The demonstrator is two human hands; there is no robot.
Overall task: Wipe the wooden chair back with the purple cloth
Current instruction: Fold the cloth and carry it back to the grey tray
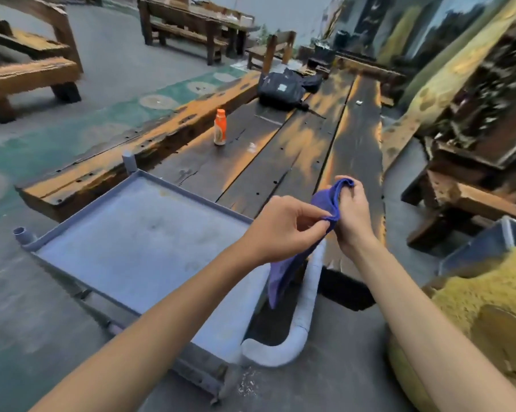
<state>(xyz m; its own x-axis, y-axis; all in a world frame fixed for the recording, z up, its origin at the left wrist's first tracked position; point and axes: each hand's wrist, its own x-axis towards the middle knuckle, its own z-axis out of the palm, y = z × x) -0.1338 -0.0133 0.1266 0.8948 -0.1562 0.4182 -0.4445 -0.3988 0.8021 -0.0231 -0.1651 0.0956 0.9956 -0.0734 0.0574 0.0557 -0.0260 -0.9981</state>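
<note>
Both my hands hold the purple cloth (328, 200) in the air above the near end of a long wooden table (280, 150). My left hand (283, 227) pinches one edge of the cloth between thumb and fingers. My right hand (351, 215) grips the bunched upper part. The rest of the cloth (280, 278) hangs down below my left wrist. A long wooden bench with a plank back (126, 171) runs along the table's left side. More wooden chairs (277, 49) stand farther off.
A grey cart tray (143, 239) with a padded handle (307, 307) stands at the table's near end. An orange bottle (220, 127) and a black bag (280, 87) lie on the table. Wooden benches (34, 72) stand left and right; yellow mounds (473, 307) lie at right.
</note>
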